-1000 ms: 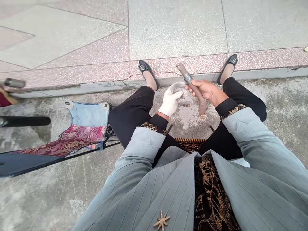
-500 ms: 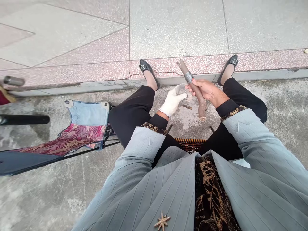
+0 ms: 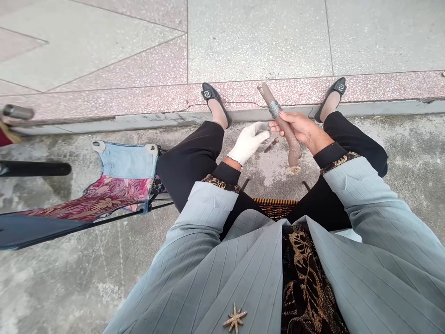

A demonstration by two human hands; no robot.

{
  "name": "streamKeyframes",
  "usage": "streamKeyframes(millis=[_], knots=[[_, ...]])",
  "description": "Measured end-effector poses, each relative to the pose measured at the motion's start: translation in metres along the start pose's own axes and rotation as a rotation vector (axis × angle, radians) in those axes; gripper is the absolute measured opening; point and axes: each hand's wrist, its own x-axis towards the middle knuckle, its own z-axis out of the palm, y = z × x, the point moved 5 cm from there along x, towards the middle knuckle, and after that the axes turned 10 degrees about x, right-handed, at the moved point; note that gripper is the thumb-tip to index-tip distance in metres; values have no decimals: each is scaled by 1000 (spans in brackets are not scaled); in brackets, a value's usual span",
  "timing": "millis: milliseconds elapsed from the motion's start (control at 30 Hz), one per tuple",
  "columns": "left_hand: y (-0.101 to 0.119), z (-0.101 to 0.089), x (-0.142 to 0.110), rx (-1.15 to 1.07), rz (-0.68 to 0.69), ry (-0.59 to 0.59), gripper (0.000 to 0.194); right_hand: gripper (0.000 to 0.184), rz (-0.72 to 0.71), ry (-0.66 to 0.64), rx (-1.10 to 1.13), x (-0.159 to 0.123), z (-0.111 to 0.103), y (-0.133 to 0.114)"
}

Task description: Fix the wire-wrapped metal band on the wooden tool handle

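I sit with both knees apart above a concrete floor. My bare right hand (image 3: 299, 127) is wrapped round a brown wooden stick (image 3: 282, 125) with a grey wire band near its far end. The stick slants from upper left to lower right. My left hand (image 3: 247, 140), in a white glove, hovers just left of the stick with its fingers stretched out and nothing in them. A small brown piece (image 3: 271, 145) lies on the floor between the hands.
A folding stool with a patchwork cloth seat (image 3: 118, 181) stands at my left. A dark bar (image 3: 34, 168) and a grey tube (image 3: 17, 112) lie at the far left. A raised terrazzo kerb (image 3: 139, 99) runs across ahead of my shoes. A woven seat edge (image 3: 276, 207) shows between my legs.
My gloved left hand has let go of the stick's middle and opened, drawing slightly left. The small brown piece on the floor has shifted. The right hand keeps its hold.
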Motion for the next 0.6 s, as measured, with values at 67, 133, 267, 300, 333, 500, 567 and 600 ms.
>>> streamKeyframes(millis=[67,133,267,300,333,500,567,600], knots=[[1,2,0,-6,20,-67,36,16,17,16,20,0,1,1],[2,3,-1,-26,20,-78,38,14,32,29,41,0,1,1],[4,3,-2,-44,-11,-54,39,19,51,45,64,2,1,4],[5,3,-3,-42,-14,-36,38,20,57,47,72,2,1,5],[6,3,-3,-35,-13,-16,36,20,67,49,83,3,1,6],[9,3,-5,24,14,70,25,21,143,71,152,4,0,13],[9,4,-6,16,17,77,22,21,161,71,164,4,0,13],[9,4,-6,0,15,74,22,20,167,67,172,4,0,13]])
